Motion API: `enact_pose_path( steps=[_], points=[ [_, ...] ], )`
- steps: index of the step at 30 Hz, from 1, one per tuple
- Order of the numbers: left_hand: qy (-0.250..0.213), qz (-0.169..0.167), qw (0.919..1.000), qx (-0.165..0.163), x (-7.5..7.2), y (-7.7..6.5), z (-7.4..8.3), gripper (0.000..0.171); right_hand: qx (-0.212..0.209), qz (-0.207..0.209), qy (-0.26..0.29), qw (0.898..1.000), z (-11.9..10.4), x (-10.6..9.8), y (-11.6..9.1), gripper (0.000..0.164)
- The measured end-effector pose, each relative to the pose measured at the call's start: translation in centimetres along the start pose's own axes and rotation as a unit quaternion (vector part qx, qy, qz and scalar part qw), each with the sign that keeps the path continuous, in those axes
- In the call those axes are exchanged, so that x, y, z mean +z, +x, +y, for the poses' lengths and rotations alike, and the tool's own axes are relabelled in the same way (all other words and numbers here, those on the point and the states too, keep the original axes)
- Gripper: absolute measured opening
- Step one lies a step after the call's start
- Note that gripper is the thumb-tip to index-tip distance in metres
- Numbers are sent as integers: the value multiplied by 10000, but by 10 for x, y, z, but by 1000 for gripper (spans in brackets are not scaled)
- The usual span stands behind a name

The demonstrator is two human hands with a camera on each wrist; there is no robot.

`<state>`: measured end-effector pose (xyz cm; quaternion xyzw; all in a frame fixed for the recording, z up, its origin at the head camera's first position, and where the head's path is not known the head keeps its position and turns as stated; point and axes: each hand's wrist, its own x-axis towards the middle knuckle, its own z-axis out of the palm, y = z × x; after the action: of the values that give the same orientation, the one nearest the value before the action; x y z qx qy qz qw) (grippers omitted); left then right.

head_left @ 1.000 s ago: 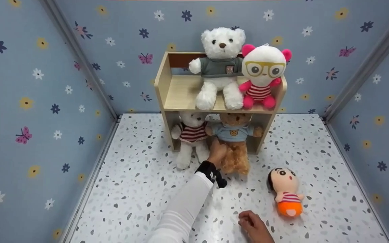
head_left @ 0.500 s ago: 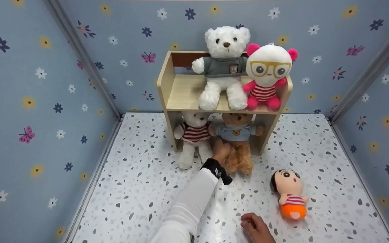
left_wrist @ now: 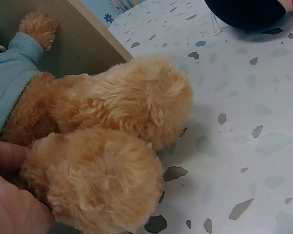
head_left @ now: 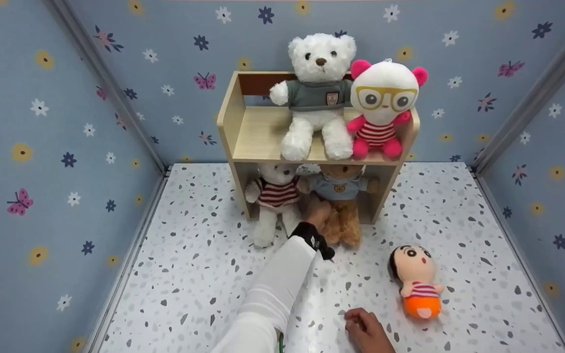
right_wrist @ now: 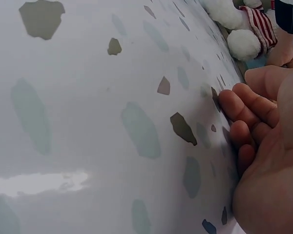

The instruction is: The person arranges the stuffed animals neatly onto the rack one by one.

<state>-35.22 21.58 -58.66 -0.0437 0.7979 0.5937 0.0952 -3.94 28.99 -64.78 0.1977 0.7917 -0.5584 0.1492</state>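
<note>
A brown teddy bear [head_left: 348, 218] in a light blue shirt sits in the lower compartment of a small wooden shelf [head_left: 226, 117], its legs sticking out in front. My left hand [head_left: 318, 212] holds it at the hip beside one leg; in the left wrist view the thumb and a finger press into the fur at the near leg [left_wrist: 102, 180]. The fingertips are partly hidden by the fur. Left of it sits a white bear [head_left: 277, 193] in a red striped shirt. My right hand [head_left: 370, 327] rests on the floor with loosely curled fingers, holding nothing.
On the upper shelf sit a white bear [head_left: 319, 98] in a grey shirt and a pink-eared panda plush [head_left: 378, 132] with yellow glasses. A doll [head_left: 417, 279] with orange shorts lies on the speckled floor to the right. Flowered walls [head_left: 174, 29] enclose the space.
The brown bear has slid slightly back into the lower compartment, its feet now nearer the shelf, with my left hand moving along. My right hand stays put; the head view has shifted a little.
</note>
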Motion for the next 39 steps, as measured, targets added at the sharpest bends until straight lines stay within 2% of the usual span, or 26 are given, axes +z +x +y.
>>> enact_pose_path(
  steps=[3, 8, 11, 17, 23, 26, 29, 33, 34, 37, 39],
  points=[
    [-329, 122, 9994, 68, -2, 0, -1, 66, -22, -74, -9, 10000, -1, 2, 0, 24],
    [-693, 51, 9973, 229, -4, 1, -5, 63, -75, -148, 12, 9999, -3, 6, 0, 23],
    [-641, 62, 9978, 164, -3, 3, -9, 57, -101, -175, 38, 9998, -3, 9, 0, 23],
    [-503, -13, 9983, -304, -4, 8, -14, 55, -132, -230, 56, 9996, -4, 10, -1, 26],
    [47, -3, 9996, -268, -6, 14, -17, 45, -364, -351, 81, 9987, -3, 10, -1, 28],
    [29, -68, 9997, -243, -6, 14, -16, 50, -330, -374, 134, 9987, -3, 9, -1, 27],
    [-101, -240, 9993, -255, -6, 13, -14, 64, -199, -364, 200, 9989, -3, 7, 0, 28],
    [288, -398, 9984, -272, -4, 9, -12, 72, -118, -366, 254, 9989, -1, 4, 1, 28],
    [346, -398, 9983, -256, -3, 7, -11, 74, -100, -368, 250, 9990, -1, 3, 1, 28],
    [605, -226, 9979, 110, 0, -3, -4, 74, -98, -345, 195, 9992, 1, -1, 2, 26],
    [883, -59, 9948, 497, 3, -12, 2, 77, -48, -289, 148, 9995, 1, -4, 3, 25]
  ],
)
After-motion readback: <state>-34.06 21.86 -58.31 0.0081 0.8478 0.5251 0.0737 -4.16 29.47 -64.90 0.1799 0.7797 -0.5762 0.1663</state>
